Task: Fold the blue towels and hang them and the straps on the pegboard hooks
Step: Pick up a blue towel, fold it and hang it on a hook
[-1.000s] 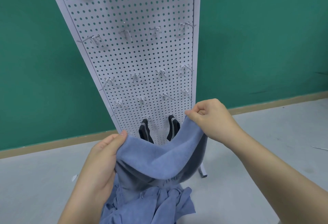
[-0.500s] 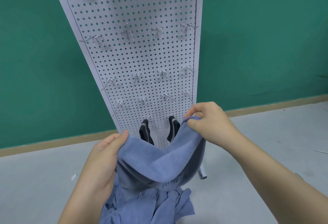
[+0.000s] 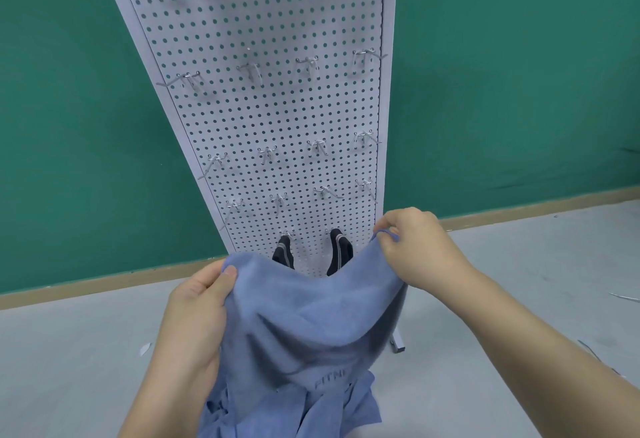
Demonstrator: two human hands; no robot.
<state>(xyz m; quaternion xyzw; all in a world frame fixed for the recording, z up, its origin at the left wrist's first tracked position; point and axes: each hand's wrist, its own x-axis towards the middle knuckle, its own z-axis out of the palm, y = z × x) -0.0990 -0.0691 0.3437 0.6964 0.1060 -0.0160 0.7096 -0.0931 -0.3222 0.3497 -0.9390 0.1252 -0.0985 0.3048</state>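
Single head-worn wide-angle view, aimed forward and down. The white pegboard (image 3: 270, 108) is seen close and nearly head-on, splayed wider at the top by lens distortion, its top edge cut off. Green wall (image 3: 502, 73) behind, grey floor (image 3: 69, 351) below. Both forearms are seen entering from the bottom edge, very near the lens. No second view is provided.

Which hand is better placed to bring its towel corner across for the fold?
Probably the right hand: it pinches a raised corner of the blue towel, while the left hand grips lower.
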